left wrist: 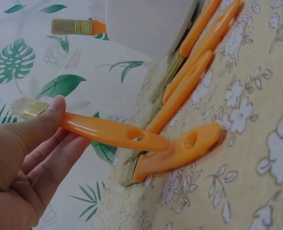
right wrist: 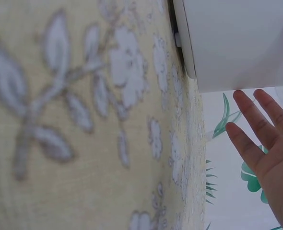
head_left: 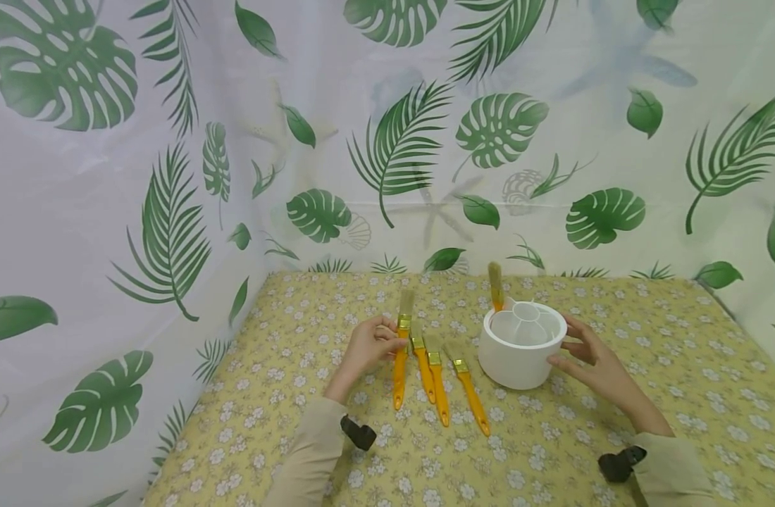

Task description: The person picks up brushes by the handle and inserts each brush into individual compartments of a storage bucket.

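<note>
My left hand [head_left: 371, 346] pinches a paintbrush [left wrist: 108, 130] between thumb and fingers, bristles up in the head view, its orange handle pointing down. Beside it, several more paintbrushes [head_left: 471, 398] with orange handles and brass-coloured ferrules lie on the cloth. To their right stands a white round organizer [head_left: 514, 366] with clear dividers inside. One paintbrush [head_left: 496, 285] stands in its back left part, bristles up, its lower handle hidden by the wall. My right hand [head_left: 590, 359] rests at the organizer's right side, thumb toward the front, fingers straight and spread in the right wrist view.
A yellow flowered cloth [head_left: 267, 422] covers the table. White curtains [head_left: 337, 162] with green leaf prints rise behind the table's back edge and along its left side. Both wrists carry a small black camera mount [head_left: 360, 432].
</note>
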Available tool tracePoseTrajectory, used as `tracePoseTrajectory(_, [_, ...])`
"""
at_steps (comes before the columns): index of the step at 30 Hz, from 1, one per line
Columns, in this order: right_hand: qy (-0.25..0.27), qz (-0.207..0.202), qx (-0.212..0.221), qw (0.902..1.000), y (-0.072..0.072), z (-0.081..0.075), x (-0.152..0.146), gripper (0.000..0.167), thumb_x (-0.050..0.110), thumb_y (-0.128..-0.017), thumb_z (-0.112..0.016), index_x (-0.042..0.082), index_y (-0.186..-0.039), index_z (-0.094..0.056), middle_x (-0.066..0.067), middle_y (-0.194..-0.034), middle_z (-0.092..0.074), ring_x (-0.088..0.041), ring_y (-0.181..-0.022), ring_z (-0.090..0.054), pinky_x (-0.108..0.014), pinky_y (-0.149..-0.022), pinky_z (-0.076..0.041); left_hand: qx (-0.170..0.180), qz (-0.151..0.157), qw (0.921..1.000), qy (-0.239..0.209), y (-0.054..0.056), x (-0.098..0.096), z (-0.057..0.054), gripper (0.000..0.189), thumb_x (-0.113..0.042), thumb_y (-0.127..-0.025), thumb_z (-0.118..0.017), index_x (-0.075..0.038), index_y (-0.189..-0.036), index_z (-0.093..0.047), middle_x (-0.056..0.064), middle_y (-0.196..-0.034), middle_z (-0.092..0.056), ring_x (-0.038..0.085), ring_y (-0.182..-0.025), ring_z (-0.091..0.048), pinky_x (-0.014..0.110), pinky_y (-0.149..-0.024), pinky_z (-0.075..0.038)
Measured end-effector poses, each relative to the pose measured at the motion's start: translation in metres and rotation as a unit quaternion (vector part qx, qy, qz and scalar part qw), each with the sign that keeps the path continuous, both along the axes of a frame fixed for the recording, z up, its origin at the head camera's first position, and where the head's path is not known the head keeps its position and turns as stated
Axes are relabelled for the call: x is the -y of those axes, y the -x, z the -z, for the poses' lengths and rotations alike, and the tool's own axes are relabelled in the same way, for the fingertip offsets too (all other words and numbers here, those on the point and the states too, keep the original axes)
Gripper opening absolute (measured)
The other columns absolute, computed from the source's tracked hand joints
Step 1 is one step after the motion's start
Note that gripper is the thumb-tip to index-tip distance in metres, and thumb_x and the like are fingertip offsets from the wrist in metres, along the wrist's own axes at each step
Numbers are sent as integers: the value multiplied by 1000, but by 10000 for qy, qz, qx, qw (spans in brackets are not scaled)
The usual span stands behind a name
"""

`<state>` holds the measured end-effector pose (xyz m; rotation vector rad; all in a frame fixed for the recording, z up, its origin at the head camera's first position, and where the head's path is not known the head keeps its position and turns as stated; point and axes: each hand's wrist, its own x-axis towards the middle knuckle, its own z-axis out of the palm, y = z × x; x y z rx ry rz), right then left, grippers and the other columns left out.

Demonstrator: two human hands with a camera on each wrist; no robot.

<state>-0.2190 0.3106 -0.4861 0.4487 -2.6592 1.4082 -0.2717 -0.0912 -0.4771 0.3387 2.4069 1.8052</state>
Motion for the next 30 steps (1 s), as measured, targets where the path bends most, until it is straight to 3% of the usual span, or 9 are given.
tracePoseTrajectory(13, [-18, 18, 170, 9999, 1, 1, 0, 84, 23, -88, -65, 28, -150, -8, -23, -142, -33, -48, -120, -42, -66, -92, -35, -82, 32, 9999, 85, 0, -11, -3, 25, -18, -80, -73, -8, -95, -56, 9, -84, -69, 19, -70, -67, 39, -66, -57])
tracePoseTrajectory(18, [6, 17, 121, 9999, 2, 1, 1, 84, 23, -88, -65, 28, -150, -9, -23, -142, -33, -48, -121, -41, -66, -93, -34, -160, 52, 9999, 34, 0, -14, -2, 25, -18, -80, -73, -8, -96, -56, 9, -83, -69, 25, -73, -67, 38, -65, -57])
tracePoseTrajectory(23, [18, 24, 110, 9999, 2, 1, 1, 84, 22, -88, -66, 28, -150, -9, -23, -142, -33, -48, -121, -41, -66, -93, -34, -143, 106, 9997, -140, 1, -19, -2, 25, -16, -80, -73, -6, -96, -57, 11, -82, -69, 31, -76, -67, 46, -70, -56])
tracePoseTrajectory(30, [88, 15, 117, 9999, 1, 1, 1, 85, 22, -87, -66, 28, -150, -9, -23, -143, -32, -49, -121, -41, -66, -93, -34, -159, 145, 9996, -188, 1, -24, -5, 25, -19, -81, -73, -8, -96, -56, 7, -81, -68, 16, -69, -66, 47, -72, -55])
